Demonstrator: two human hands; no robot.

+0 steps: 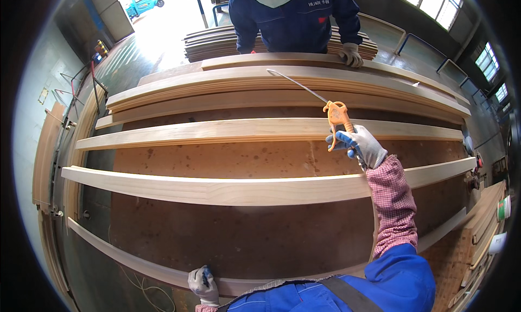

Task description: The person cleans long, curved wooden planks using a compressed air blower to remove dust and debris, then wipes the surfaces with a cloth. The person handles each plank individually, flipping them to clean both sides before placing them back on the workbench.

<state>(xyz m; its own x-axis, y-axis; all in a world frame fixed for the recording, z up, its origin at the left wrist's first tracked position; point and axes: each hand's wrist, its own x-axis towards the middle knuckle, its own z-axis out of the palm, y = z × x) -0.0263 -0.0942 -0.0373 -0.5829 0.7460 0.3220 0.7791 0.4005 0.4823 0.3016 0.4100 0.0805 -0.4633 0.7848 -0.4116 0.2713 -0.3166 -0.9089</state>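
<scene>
My right hand (358, 145), in a white and blue work glove, grips the handle of an orange air blow gun (338, 115). Its long thin metal nozzle points up and left over the far wooden boards. Beneath that hand runs a long pale wooden board (228, 128); nearer to me lies another pale board (211, 192). My left hand (203, 285), gloved too, is closed around the top of a long wooden strip (154, 267) at the table's near edge, beside my body. The brown worktable (244, 234) shows between the boards.
A co-worker in blue stands across the table, one gloved hand (351, 55) on a far board (285, 59). Stacked boards (209, 43) lie behind. More timber leans at the left wall (47, 149) and lies at the lower right (480, 222). A hose (148, 289) lies on the floor.
</scene>
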